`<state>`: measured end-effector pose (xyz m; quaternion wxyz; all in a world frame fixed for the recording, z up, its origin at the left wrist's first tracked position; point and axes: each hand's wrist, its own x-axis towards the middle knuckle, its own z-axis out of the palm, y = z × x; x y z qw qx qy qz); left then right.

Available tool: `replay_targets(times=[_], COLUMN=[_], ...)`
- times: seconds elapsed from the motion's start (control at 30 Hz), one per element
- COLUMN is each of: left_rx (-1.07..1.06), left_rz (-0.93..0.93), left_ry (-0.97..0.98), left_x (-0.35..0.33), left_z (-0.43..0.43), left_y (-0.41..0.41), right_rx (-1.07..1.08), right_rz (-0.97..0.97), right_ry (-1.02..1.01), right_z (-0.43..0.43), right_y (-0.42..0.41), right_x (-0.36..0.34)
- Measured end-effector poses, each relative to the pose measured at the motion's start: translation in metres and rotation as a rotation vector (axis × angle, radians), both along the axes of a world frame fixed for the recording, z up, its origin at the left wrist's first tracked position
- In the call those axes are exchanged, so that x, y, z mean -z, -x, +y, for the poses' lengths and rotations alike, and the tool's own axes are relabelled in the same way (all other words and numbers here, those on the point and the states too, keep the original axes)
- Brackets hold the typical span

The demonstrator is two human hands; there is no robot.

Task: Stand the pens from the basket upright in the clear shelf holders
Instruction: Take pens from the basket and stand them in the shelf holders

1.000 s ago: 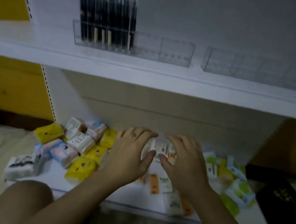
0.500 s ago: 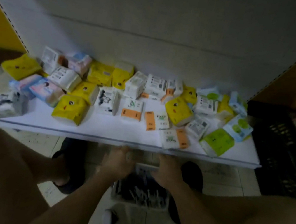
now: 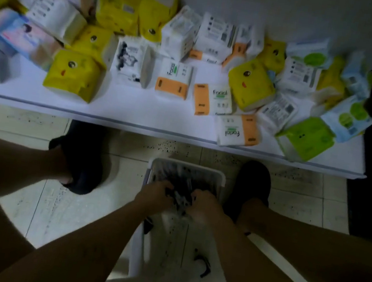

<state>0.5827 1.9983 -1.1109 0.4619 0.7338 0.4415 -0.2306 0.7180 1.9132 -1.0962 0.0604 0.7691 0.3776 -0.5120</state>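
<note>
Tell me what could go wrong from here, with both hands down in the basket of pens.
1. The left hand and right hand grip a loose bunch of pens together. Some may slip out and drop back into the basket or onto the tiled floor.
2. On the way up, an arm could knock the orange-and-white tissue pack, which overhangs the front edge of the low shelf.
</note>
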Motion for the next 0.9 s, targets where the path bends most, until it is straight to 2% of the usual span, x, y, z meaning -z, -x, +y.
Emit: replay_targets(times=[0.13, 0.2, 0.4, 0.6, 0.73, 0.83, 0.9], left_rx=[-0.043, -0.061, 0.109, -0.080, -0.205, -0.384, -0.475], left_rz=[0.004, 0.006, 0.062, 0.044, 0.049, 0.040, 0.015], left_ry=[0.076, 0.079, 0.093, 0.072, -0.068, -0.049, 0.019], left_x=[0.018, 0.026, 0.031, 0.024, 0.019, 0.017, 0.014], left_z=[-0.025, -0.032, -0.036, -0.028, -0.018, -0.012, -0.011], left_y=[-0.007, -0.015, -0.014, -0.006, 0.005, 0.010, 0.011], right_rx=[-0.076, -0.091, -0.171, -0.064, -0.070, -0.089, -0.092], right_rz=[-0.025, -0.035, 0.046, 0.047, -0.023, -0.153, -0.148], right_ry=[0.111, 0.094, 0.117, 0.177, 0.203, 0.135, 0.096], right_z=[-0.010, -0.018, -0.024, -0.028, -0.025, -0.022, -0.020], right_y=[0.010, 0.010, 0.004, 0.013, 0.017, 0.011, 0.009], right_x=[0.022, 0.027, 0.033, 0.039, 0.034, 0.027, 0.025])
